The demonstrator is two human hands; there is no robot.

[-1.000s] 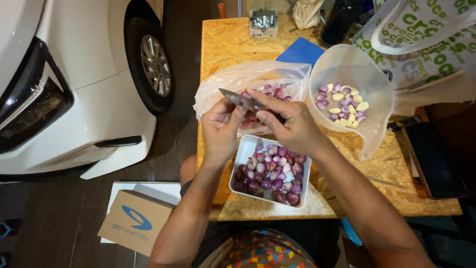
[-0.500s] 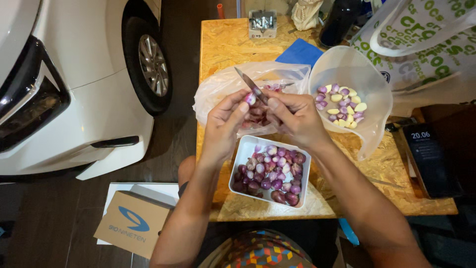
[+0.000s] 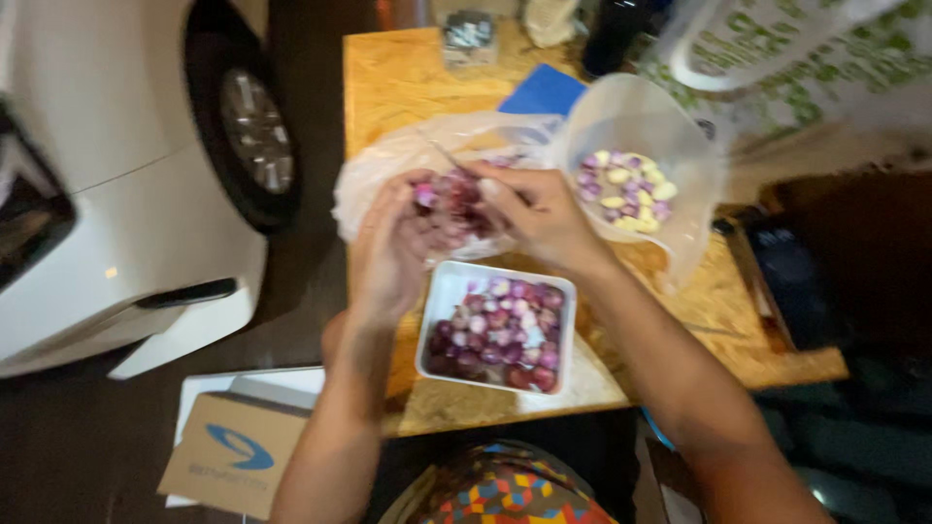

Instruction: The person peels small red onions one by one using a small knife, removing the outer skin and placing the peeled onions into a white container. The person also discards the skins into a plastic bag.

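My left hand (image 3: 393, 247) grips a small purple shallot (image 3: 427, 197) over a clear plastic bag of peels (image 3: 388, 175). My right hand (image 3: 539, 218) holds a small knife (image 3: 451, 163), its blade angled up and left against the shallot. Just below both hands sits a white rectangular tray (image 3: 437, 311) filled with unpeeled purple shallots. To the right stands a clear plastic bowl (image 3: 680, 136) with peeled pale and purple shallots inside. The frame is motion-blurred.
A wooden board table (image 3: 388, 78) carries everything. A white car with a wheel (image 3: 248, 136) is close on the left. A cardboard box (image 3: 228, 461) lies on the floor. A blue sheet (image 3: 544, 92), a dark bottle (image 3: 616, 34) and a printed bag (image 3: 806, 58) sit at the back.
Both hands dropped slightly toward the bag while the knife stays against the shallot. The view has shifted and blurred.
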